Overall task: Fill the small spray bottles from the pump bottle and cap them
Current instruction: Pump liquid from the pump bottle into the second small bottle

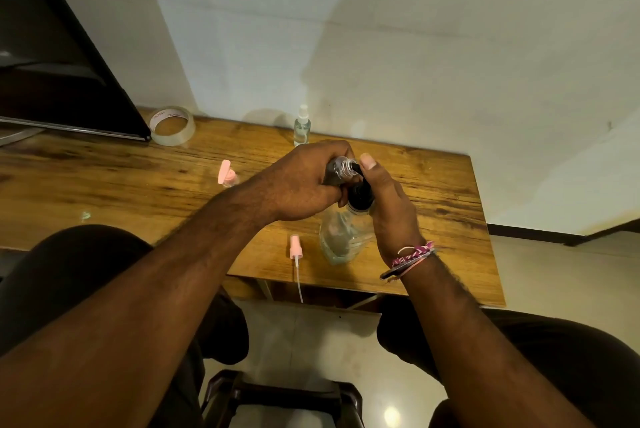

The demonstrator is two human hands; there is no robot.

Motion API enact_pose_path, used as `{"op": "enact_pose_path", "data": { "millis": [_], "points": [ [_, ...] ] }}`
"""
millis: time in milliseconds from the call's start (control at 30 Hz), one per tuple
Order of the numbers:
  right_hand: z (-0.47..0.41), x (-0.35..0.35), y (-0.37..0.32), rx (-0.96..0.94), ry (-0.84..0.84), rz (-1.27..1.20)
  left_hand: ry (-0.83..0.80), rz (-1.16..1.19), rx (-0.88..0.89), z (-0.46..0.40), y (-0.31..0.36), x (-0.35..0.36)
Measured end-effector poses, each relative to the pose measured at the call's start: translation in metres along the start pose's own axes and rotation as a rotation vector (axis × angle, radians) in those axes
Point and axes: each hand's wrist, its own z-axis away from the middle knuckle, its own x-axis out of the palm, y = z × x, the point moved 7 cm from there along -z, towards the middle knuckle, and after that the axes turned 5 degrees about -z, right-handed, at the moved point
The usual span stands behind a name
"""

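My left hand (pixel 304 185) grips a small clear spray bottle (pixel 337 167) with no cap, tilted so its threaded neck meets the black pump nozzle. My right hand (pixel 388 205) wraps the black pump head (pixel 360 197) of the clear pump bottle (pixel 341 237), thumb raised above the nozzle. A loose pink sprayer cap with its dip tube (pixel 295 254) lies near the table's front edge. A capped pink spray bottle (pixel 227 176) lies on its side to the left. A white-capped spray bottle (pixel 302 127) stands at the back by the wall.
The wooden table (pixel 138 171) ends just right of my right hand. A roll of clear tape (pixel 172 125) sits at the back left beside a dark monitor (pixel 52 81). My knees and a dark stool (pixel 277 396) are below the table edge.
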Motion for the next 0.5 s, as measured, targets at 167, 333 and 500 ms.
{"op": "enact_pose_path", "data": {
  "millis": [167,333,500],
  "points": [
    [-0.0013,-0.0003,0.0052,0.002,0.004,-0.015,-0.003,-0.001,0.005,-0.0005,-0.0001,0.0008],
    [-0.0025,0.0029,0.0033,-0.015,-0.071,0.013,-0.022,-0.016,-0.001,0.0009,-0.0028,0.0008],
    [-0.0009,0.0033,0.0025,-0.002,-0.08,0.001,-0.028,-0.041,0.025,0.0014,-0.0045,0.001]
  ]
}}
